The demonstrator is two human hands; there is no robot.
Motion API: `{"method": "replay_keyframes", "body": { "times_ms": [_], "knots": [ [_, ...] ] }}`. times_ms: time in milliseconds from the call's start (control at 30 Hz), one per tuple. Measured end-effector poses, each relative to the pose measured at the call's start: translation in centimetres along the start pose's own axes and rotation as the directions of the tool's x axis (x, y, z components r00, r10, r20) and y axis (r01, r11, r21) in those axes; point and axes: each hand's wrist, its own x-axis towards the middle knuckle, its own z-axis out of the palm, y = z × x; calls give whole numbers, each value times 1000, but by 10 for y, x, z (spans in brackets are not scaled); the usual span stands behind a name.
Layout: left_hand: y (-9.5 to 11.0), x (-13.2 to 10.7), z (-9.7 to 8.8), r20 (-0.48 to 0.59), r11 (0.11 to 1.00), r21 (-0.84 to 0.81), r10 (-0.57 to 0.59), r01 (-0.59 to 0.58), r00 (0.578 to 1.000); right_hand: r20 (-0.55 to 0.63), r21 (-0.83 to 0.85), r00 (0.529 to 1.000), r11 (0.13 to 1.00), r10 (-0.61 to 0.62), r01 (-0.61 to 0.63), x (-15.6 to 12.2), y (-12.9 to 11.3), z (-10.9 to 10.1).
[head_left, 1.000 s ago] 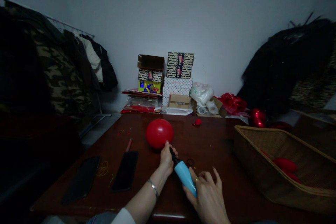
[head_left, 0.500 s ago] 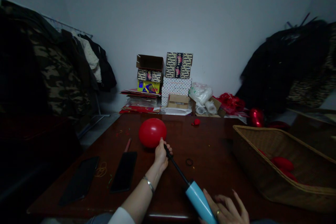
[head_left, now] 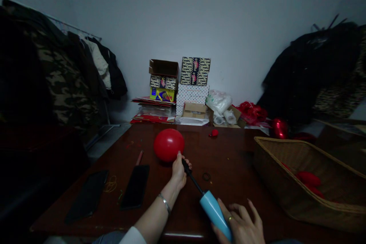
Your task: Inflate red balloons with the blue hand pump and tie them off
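Observation:
A round, inflated red balloon (head_left: 168,143) is over the middle of the table, at the far end of a hand pump (head_left: 214,211). The pump has a light blue barrel and a thin black rod with a black nozzle end. My left hand (head_left: 179,171) is closed around that black end and the neck of the balloon, hiding where the two meet. At the lower right, my right hand (head_left: 243,221) holds the blue barrel between thumb and palm side, some fingers raised. A small black ring (head_left: 206,176) lies on the table right of the rod.
On the wooden table (head_left: 234,183) are two dark phone-like slabs (head_left: 135,187), yellow rubber bands (head_left: 111,184) and a small limp red balloon (head_left: 214,133). A wicker basket (head_left: 274,183) holding red balloons stands at right. Stacked boxes (head_left: 193,99) sit behind the table.
The blue barrel has slid up and left toward my left hand, so less of the black rod shows. The balloon and my left hand have shifted slightly right.

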Motion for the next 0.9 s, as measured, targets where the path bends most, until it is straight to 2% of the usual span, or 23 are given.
{"method": "replay_keyframes", "body": {
  "times_ms": [167, 267, 367, 567, 767, 900],
  "knots": [
    [-9, -6, 3, 11, 1000, 6, -17, 17, 1000, 81, 59, 989, 990, 124, -129, 36, -18, -6],
    [-12, -9, 5, 1, 999, 11, -34, 34, 999, 116, 66, 961, 963, 252, -261, 56, -34, -13],
    [-13, -11, 5, -12, 999, 23, -43, 43, 999, 102, 77, 958, 958, 268, -276, 65, -42, -18],
    [-16, -10, 3, 15, 998, 27, -50, 50, 999, 22, 109, 972, 965, 236, -237, 51, -38, -8],
    [-11, -1, -3, 17, 999, 48, -18, 17, 1000, -20, -5, 999, 999, 48, -48, 27, -19, 0],
    [-1, 9, -8, -18, 1000, 25, 16, -16, 1000, -51, -17, 999, 1000, -4, 3, 3, -10, -1]
  ]
}}
